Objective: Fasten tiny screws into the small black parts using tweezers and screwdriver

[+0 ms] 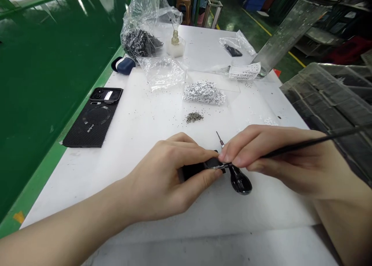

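White plastic sheeting [139,118] covers a green workbench [43,103], with a yellow-lined factory floor [261,25] beyond it; near the sheet's front edge, the two hands meet over a small black piece [213,163], its exact form mostly hidden by the fingers. The left hand [162,177] grips that piece between thumb and fingers; a short metal shaft [221,166] runs from it into a glossy black bulb-shaped handle [240,180], which hangs just beyond the pinch, close above the sheet. The right hand [276,157] comes in from the other side, its fingers clenched around a thin black rod [314,142], with the fingertips pressed against the small black piece; a fine metal tip [221,142] stands up just beside them, though what it joins is hidden. Ahead lies a small heap of grey metal bits [194,117]; behind it sits a clear bag of white-printed parts [204,92]; farther back are a bag of black parts [136,41] and a glass bottle [175,39] in a white block; to the left lies a black phone case [92,118], near a navy case [124,65]; a printed label [244,71] lies to the right.
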`<state>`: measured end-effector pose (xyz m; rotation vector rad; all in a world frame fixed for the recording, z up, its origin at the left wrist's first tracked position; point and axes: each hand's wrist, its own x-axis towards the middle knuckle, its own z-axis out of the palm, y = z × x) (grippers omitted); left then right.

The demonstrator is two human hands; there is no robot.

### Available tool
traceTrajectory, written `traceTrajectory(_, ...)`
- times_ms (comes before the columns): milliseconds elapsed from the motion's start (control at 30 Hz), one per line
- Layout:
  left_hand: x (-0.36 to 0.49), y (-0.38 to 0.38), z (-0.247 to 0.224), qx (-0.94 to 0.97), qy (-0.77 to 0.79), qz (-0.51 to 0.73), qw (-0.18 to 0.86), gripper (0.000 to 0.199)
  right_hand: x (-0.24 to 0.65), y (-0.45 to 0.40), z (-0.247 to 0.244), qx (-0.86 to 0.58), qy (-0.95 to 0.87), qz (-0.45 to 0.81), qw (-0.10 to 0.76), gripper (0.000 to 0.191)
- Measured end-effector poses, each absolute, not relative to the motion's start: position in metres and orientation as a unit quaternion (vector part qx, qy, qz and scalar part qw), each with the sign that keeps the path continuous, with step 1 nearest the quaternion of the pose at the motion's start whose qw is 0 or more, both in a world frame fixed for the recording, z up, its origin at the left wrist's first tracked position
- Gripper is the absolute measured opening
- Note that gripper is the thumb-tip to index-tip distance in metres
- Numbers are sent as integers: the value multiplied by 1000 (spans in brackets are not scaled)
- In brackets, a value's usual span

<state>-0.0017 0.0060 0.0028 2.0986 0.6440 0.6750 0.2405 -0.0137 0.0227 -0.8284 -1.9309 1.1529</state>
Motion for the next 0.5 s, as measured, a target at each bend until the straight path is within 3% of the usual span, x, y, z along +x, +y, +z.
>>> traceTrajectory(133,-2,4,0,826,269,286,405,21,252,-11,28,-383,-770,337,384,15)
traceTrajectory(233,-2,2,-2,814,287,301,407,23,266,-3,30,-443,-835,214,245,16)
traceTrajectory(367,-1,0,-1,812,300,292,406,24,281,6,26,-476,-851,197,104,28)
traceTrajectory(500,0,-1,2,811,303,285,412,23,276,-1,27,-471,-858,171,115,27)
